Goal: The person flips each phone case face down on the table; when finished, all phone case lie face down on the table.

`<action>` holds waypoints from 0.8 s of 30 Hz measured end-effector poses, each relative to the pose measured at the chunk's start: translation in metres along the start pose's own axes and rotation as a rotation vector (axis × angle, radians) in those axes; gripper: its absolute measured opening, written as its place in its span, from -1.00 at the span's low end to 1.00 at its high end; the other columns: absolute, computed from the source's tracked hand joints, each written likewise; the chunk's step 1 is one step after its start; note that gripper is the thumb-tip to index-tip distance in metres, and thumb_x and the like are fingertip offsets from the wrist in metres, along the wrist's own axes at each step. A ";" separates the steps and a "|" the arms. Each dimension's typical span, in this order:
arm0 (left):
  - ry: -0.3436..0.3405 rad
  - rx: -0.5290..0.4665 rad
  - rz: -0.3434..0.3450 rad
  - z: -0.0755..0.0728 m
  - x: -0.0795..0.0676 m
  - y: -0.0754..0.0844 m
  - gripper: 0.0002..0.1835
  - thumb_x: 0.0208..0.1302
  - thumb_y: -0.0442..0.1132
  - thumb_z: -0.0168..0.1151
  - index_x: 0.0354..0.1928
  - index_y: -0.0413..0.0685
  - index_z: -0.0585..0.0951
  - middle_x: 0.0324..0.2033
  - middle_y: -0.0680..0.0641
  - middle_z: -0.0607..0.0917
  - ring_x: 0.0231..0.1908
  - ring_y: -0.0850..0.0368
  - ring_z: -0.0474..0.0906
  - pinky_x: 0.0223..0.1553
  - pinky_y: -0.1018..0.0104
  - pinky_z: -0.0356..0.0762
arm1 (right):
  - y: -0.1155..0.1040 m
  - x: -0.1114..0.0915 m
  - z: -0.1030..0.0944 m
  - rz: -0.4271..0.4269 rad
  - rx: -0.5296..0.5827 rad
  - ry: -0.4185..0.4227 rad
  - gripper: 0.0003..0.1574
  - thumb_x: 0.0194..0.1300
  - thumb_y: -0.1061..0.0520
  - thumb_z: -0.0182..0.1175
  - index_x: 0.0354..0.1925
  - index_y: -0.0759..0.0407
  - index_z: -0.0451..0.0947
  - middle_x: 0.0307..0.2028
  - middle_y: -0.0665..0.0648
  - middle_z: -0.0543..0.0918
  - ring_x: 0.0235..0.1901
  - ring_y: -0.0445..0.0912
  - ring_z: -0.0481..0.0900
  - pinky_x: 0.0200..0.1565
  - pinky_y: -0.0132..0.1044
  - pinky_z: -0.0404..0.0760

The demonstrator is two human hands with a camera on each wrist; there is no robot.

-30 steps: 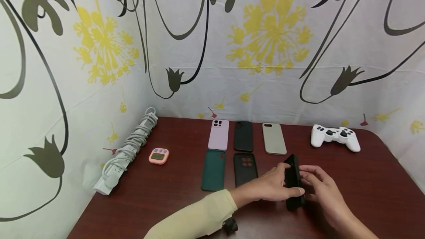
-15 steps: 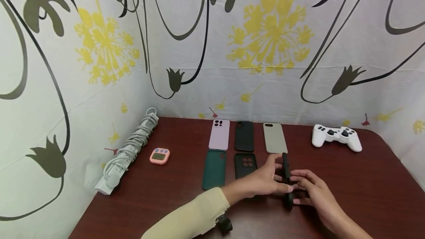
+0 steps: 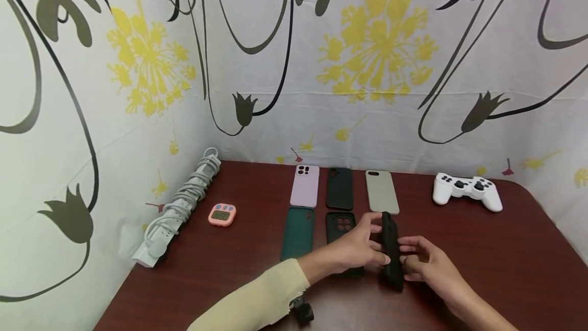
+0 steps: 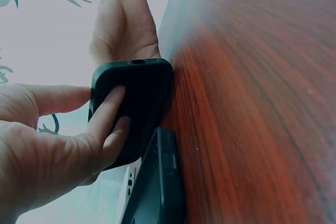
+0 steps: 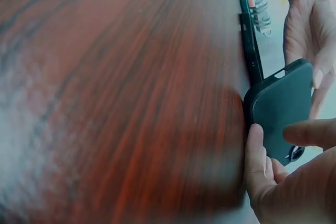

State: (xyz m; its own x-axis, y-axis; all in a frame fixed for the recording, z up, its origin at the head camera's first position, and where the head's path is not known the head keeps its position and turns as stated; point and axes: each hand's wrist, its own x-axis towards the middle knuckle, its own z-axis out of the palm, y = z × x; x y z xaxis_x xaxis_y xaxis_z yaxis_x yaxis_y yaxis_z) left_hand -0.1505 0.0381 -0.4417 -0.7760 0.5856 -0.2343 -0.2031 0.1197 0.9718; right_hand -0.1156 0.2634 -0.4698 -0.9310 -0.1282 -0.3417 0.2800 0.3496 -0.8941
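Observation:
A black phone case [image 3: 392, 252] stands on its long side edge on the table between the two hands. My left hand [image 3: 356, 248] holds it from the left; in the left wrist view the thumb meets the upper edge of the case [image 4: 149, 90] and two fingers reach into its hollow side. From the right, my right hand [image 3: 432, 269] grips it. The right wrist view shows one digit against the back of the case [image 5: 278, 111] and other fingers at its lower edge; their exact hold is partly hidden. Another black case [image 3: 340, 223] lies partly behind the left wrist.
Behind lie a lilac case [image 3: 304, 186], a dark case [image 3: 340, 188] and a beige case [image 3: 383, 191]. A green case [image 3: 297, 234] lies left. Also on the table are a white game controller [image 3: 467, 190], a pink timer [image 3: 222, 214] and a cord-wrapped power strip [image 3: 179, 208].
The held case has moved left with both hands, and its tilt has changed, passing through nearly edge-on. The other cases, timer and controller have stayed put.

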 end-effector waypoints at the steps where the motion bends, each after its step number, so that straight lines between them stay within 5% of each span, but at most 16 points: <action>1: 0.000 0.002 -0.001 -0.001 -0.001 0.000 0.00 0.30 -0.58 0.35 0.61 0.26 0.12 0.45 -0.03 0.39 0.15 0.08 0.69 -0.07 0.19 0.73 | 0.000 0.000 0.001 -0.004 -0.017 0.005 -0.29 0.52 0.17 0.17 0.51 0.32 0.24 0.34 0.39 0.47 0.03 -0.12 0.68 -0.08 -0.14 0.78; 7: -0.010 0.002 -0.002 -0.005 -0.002 -0.006 0.01 0.27 -0.61 0.33 0.60 0.26 0.13 0.46 -0.02 0.35 0.13 0.09 0.68 -0.13 0.22 0.69 | -0.001 -0.001 0.003 -0.027 -0.147 0.043 -0.30 0.48 0.11 0.29 0.45 0.28 0.35 0.33 0.37 0.53 0.10 -0.04 0.67 -0.12 -0.22 0.75; 11: -0.020 -0.103 0.012 -0.005 -0.002 -0.010 0.03 0.24 -0.69 0.27 0.60 0.22 0.11 0.46 -0.01 0.31 0.12 0.04 0.68 -0.14 0.15 0.77 | -0.006 0.001 0.002 -0.014 -0.202 0.059 -0.23 0.46 -0.02 0.35 0.45 0.27 0.35 0.37 0.37 0.51 0.25 0.10 0.61 -0.04 -0.34 0.65; 17: -0.069 -0.303 0.043 -0.004 0.001 -0.011 0.00 0.21 -0.77 0.09 0.60 0.11 0.11 0.46 -0.03 0.35 0.19 -0.02 0.64 0.00 -0.09 0.78 | -0.009 0.006 0.000 0.004 -0.085 0.051 -0.11 0.51 0.07 0.27 0.56 0.33 0.09 0.41 0.39 0.48 0.29 0.02 0.58 0.02 -0.45 0.56; 24: -0.075 -0.290 -0.014 -0.003 0.002 -0.007 -0.20 0.39 -0.56 0.16 0.57 0.05 0.17 0.41 -0.08 0.39 0.18 -0.05 0.66 -0.03 -0.13 0.78 | -0.009 0.006 0.000 0.002 -0.076 0.036 -0.19 0.53 0.08 0.25 0.54 0.31 0.17 0.41 0.33 0.49 0.22 -0.14 0.58 0.03 -0.44 0.59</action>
State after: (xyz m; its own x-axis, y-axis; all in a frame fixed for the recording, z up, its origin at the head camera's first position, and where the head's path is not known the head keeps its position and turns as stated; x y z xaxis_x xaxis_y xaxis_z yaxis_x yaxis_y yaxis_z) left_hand -0.1523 0.0364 -0.4496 -0.7278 0.6446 -0.2342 -0.3837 -0.0997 0.9181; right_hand -0.1238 0.2593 -0.4642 -0.9388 -0.0943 -0.3314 0.2644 0.4196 -0.8684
